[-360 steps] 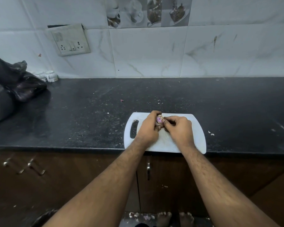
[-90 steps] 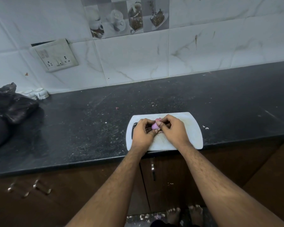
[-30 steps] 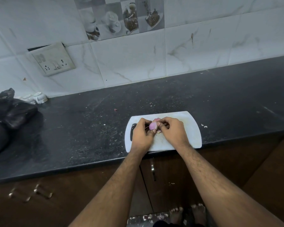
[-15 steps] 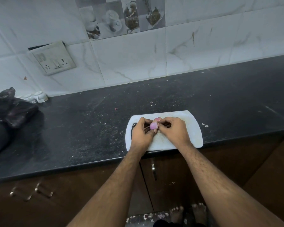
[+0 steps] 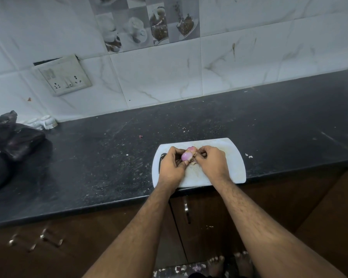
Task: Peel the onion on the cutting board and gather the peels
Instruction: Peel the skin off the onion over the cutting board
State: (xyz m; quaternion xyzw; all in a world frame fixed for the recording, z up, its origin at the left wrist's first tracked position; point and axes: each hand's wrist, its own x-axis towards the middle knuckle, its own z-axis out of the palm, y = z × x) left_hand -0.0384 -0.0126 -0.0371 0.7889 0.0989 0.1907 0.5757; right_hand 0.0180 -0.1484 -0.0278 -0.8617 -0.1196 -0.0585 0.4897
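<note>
Left hand (image 5: 172,167) clamps the onion (image 5: 186,156) over the board (image 5: 232,169); right hand (image 5: 212,163) pinches loose peel (image 5: 192,161) at its 3 o'clock. Pull peel outward in strips, rotating the onion.

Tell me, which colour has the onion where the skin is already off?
Pinkish purple, glossy; the head view shows the onion between both hands.

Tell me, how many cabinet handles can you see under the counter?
3. One handle hangs below the board; two sit on the lower left. Arms may hide more.
</note>
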